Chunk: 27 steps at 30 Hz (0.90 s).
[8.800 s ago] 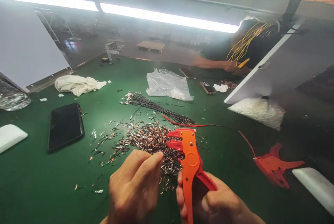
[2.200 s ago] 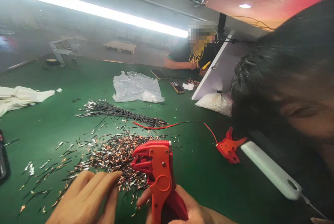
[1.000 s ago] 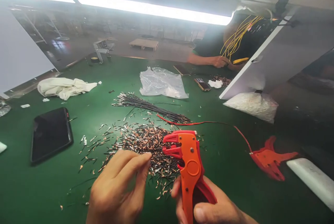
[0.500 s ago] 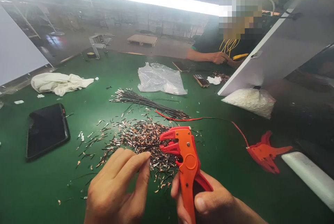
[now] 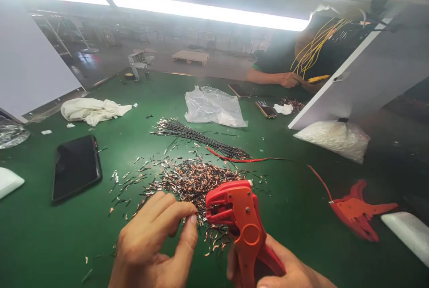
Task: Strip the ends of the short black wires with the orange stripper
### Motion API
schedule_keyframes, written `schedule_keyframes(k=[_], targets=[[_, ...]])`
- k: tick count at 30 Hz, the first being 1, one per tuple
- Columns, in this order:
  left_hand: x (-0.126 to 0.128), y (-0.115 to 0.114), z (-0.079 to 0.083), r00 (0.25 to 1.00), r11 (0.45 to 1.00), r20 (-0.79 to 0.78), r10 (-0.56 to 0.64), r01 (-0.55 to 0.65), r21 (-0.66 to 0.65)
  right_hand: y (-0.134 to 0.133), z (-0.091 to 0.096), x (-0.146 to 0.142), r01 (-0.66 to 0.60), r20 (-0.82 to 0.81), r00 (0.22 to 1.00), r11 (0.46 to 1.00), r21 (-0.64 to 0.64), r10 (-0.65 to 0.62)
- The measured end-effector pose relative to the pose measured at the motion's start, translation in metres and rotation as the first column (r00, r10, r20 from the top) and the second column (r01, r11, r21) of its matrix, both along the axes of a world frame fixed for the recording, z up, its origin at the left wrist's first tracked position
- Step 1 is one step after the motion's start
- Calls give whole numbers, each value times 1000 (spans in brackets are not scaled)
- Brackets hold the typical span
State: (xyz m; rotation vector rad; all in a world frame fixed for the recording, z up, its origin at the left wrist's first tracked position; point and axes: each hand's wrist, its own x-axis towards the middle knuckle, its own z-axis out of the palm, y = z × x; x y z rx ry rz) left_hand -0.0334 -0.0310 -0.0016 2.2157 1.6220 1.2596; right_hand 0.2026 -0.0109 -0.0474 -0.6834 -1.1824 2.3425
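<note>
My right hand (image 5: 284, 270) grips the handles of an orange wire stripper (image 5: 239, 216), its jaws pointing left. My left hand (image 5: 157, 243) is pinched, thumb against forefinger, right at the jaws; what it pinches is too thin to make out. Just beyond both hands lies a heap of short stripped wire pieces (image 5: 187, 178) with copper ends. Behind the heap rests a bundle of long black wires (image 5: 197, 136) on the green table (image 5: 43, 234).
A dark phone (image 5: 76, 167) lies at left, a white cloth (image 5: 94, 109) behind it. A clear plastic bag (image 5: 214, 107) sits past the wires. A second red stripper (image 5: 357, 209) with a red wire lies at right. Another person (image 5: 288, 78) handles yellow wires across the table.
The stripper and my right hand have come lower and closer to me. My left hand's pinch has closed in at the jaws. The view shifted slightly.
</note>
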Motion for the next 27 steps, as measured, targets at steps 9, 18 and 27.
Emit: schedule_keyframes(k=[9, 18, 27], targets=[[6, -2, 5, 998, 981, -27, 65, -69, -183, -9, -7, 5, 79, 132, 989, 990, -114, -64], [3, 5, -2, 995, 917, 77, -70, 94, -388, -5, -4, -2, 21, -12, 1000, 1000, -20, -22], [0, 4, -1, 979, 867, 142, -148, 198, -458, -5, -2, -2, 43, -56, 997, 998, -35, -44]])
